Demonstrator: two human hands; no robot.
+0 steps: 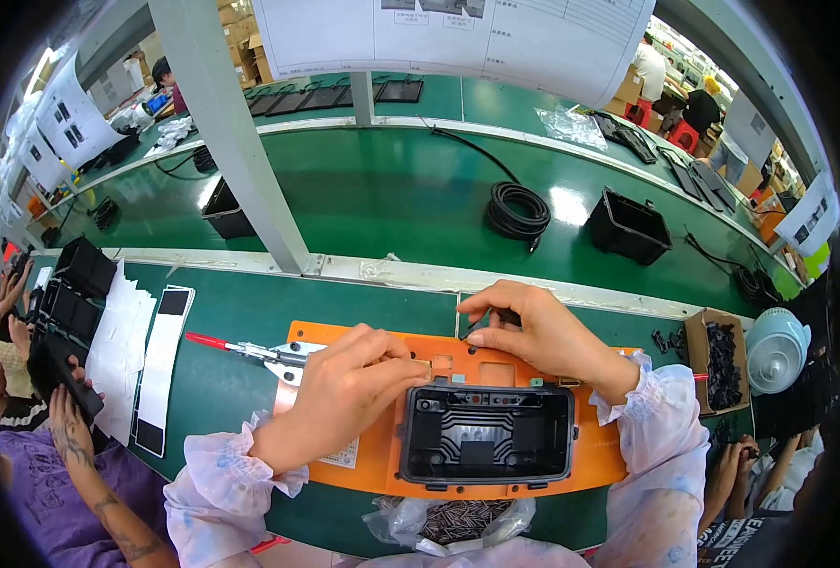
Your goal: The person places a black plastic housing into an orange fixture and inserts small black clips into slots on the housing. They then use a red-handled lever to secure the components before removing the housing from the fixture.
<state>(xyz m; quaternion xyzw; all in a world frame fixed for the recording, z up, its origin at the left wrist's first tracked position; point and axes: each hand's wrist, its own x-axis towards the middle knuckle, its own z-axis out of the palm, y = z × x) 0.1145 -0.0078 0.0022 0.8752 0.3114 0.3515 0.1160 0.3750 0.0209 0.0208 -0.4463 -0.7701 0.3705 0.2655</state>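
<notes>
A black open plastic housing with ribbed insides lies on an orange fixture plate in front of me. My left hand is over the plate's left part, its fingertips pinched together by the housing's upper left corner. Whatever those fingers hold, if anything, is hidden. Beyond the housing's far edge, my right hand pinches a small black plastic part, mostly covered by the fingers. A toggle clamp with a red handle is mounted at the plate's left, beside my left hand.
At right are a cardboard box of small black parts and a light-blue fan. A bag of screws sits nearest me. Beyond the ledge, a green conveyor carries a coiled cable and a black box. Co-workers sit both sides.
</notes>
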